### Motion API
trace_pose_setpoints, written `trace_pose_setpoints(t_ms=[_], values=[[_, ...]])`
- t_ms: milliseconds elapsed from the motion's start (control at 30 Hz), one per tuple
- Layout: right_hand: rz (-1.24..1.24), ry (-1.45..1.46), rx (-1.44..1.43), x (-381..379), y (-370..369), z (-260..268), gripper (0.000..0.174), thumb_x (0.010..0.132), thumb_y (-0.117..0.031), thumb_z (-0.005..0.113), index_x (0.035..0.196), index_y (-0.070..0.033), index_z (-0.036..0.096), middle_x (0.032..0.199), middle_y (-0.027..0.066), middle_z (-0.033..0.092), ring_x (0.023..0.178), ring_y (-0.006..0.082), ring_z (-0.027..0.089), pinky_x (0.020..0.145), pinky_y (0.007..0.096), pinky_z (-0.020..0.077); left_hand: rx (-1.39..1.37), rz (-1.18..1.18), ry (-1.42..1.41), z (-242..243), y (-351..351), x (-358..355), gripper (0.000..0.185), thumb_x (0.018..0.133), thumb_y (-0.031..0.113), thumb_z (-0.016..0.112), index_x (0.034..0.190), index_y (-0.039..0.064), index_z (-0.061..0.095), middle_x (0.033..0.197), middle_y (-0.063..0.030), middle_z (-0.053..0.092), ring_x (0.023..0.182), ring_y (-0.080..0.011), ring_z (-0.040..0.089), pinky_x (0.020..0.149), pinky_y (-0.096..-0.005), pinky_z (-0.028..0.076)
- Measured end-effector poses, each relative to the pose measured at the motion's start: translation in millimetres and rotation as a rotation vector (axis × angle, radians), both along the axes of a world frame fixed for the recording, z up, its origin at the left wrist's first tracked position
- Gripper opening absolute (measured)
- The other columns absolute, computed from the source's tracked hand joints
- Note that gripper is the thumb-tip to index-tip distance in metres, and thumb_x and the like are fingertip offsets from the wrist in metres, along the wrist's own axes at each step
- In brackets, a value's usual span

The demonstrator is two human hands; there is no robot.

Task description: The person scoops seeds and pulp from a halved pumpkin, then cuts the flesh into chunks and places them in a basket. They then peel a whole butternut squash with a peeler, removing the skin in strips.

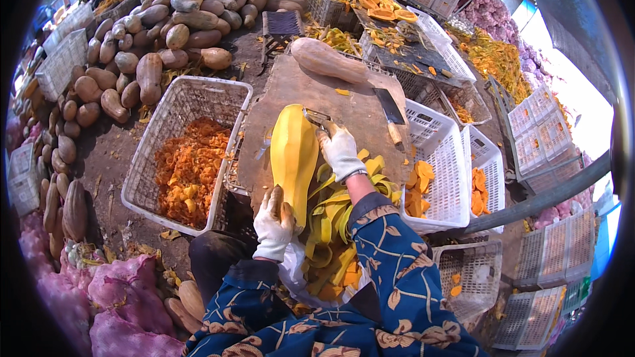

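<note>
A long peeled yellow squash (293,153) lies lengthwise on a worn wooden board (347,124). My left hand (274,223), in a soiled white glove, grips its near end. In my right hand (341,152), also gloved, is a metal peeler (314,117), its blade beside the squash's upper right side. Long strips of yellow-green peel (332,223) heap below the board's near edge. Farther back on the board rests a whole unpeeled squash (330,60). A cleaver (390,115) with a wooden handle lies to the right.
To the left stands a crate (186,79) of orange squash pulp (191,173). White crates (441,158) with orange pieces stand at the right. Piled squashes (183,15) cover the ground at back left. Pink mesh sacks (124,297) lie front left. A metal pole (540,201) crosses the right side.
</note>
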State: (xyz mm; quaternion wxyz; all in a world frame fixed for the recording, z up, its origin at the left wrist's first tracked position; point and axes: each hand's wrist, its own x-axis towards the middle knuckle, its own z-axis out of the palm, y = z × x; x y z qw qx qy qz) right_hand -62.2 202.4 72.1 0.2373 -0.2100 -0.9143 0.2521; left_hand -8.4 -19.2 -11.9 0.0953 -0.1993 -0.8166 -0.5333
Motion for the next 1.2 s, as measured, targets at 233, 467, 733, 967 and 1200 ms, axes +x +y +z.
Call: trace_pose_setpoints(t_ms=[233, 467, 733, 967, 1200], values=[[0.02, -0.063, -0.023, 24.6, -39.4, -6.6, 0.037, 0.087, -0.022, 0.062, 0.121, -0.01, 0.061, 0.103, 0.0249, 0.061, 0.094, 0.0421, 0.061, 0.082, 0.0449, 0.0501, 0.005, 0.017, -0.004, 9.1, -0.7, 2.2, 0.033, 0.087, 0.013, 0.056, 0.117, 0.002, 0.063, 0.121, -0.0212, 0.06, 0.105, -0.0375, 0.062, 0.089, -0.0393, 0.051], [0.126, -0.112, -0.068, 141.8, -121.2, -22.0, 0.039, 0.086, -0.02, 0.061, 0.124, -0.01, 0.058, 0.101, 0.0211, 0.059, 0.092, 0.0396, 0.06, 0.078, 0.0444, 0.0506, 0.202, 0.032, -0.059, -7.0, 1.5, -1.5, 0.034, 0.091, 0.019, 0.053, 0.116, -0.001, 0.063, 0.12, -0.0201, 0.062, 0.109, -0.0333, 0.062, 0.096, -0.0365, 0.047], [0.192, -0.237, -0.127, 213.1, -133.2, 4.4, 0.038, 0.085, -0.022, 0.063, 0.122, -0.014, 0.06, 0.104, 0.0213, 0.06, 0.094, 0.0413, 0.06, 0.081, 0.0456, 0.0498, 0.546, 0.01, -0.301, -22.1, 7.8, -5.9, 0.04, 0.095, 0.027, 0.052, 0.108, -0.008, 0.065, 0.117, -0.0206, 0.064, 0.112, -0.0291, 0.06, 0.099, -0.0357, 0.043], [0.082, -0.044, 0.086, 55.9, -57.6, 32.4, 0.038, 0.085, -0.023, 0.066, 0.12, -0.01, 0.06, 0.102, 0.0248, 0.059, 0.092, 0.041, 0.061, 0.08, 0.0462, 0.0508, 0.545, 0.03, -0.288, -13.6, 7.9, -0.8, 0.039, 0.094, 0.026, 0.051, 0.107, -0.008, 0.066, 0.117, -0.0209, 0.064, 0.112, -0.0297, 0.06, 0.099, -0.0352, 0.044], [0.051, -0.212, 0.175, 0.5, -49.2, 26.6, 0.037, 0.086, -0.026, 0.064, 0.119, -0.01, 0.059, 0.102, 0.0253, 0.059, 0.089, 0.0416, 0.063, 0.077, 0.0465, 0.0518, 0.541, 0.049, -0.327, -11.1, 8.1, -0.8, 0.035, 0.094, 0.023, 0.05, 0.107, -0.005, 0.067, 0.117, -0.0204, 0.064, 0.11, -0.0296, 0.061, 0.097, -0.035, 0.045]])
